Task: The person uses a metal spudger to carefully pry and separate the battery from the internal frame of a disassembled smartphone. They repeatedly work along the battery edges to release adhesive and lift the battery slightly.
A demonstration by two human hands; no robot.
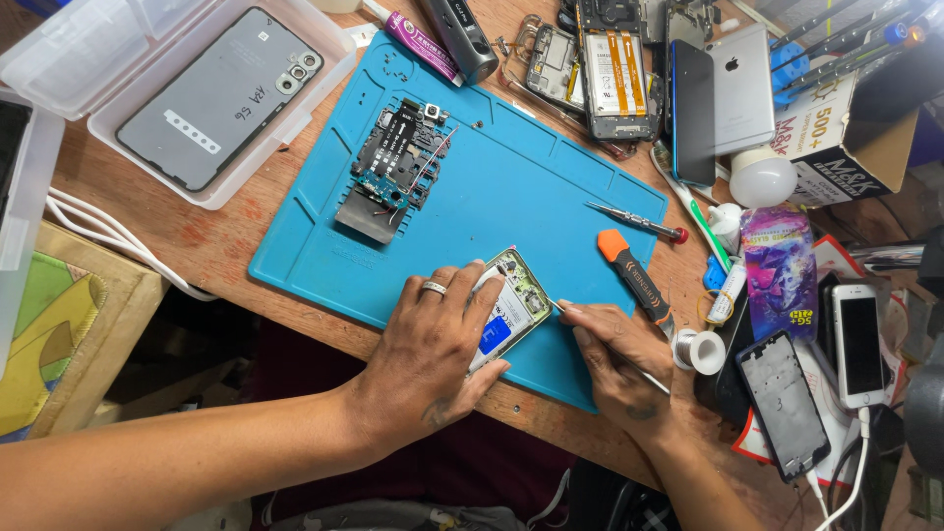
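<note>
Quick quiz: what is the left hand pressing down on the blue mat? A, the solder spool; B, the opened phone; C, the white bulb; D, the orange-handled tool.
B: the left hand lies over the opened phone on the blue mat, while the right hand works a thin tool at its edge.

Circuit board (398, 162) sits near the blue mat's (511, 187) far left corner. Small screwdriver (637, 221) and orange-handled tool (634, 275) lie at its right edge. Clear tray (118, 128) with grey back cover (211, 98) off the left. Solder spool (703, 351), white phone (857, 346) right.
</note>
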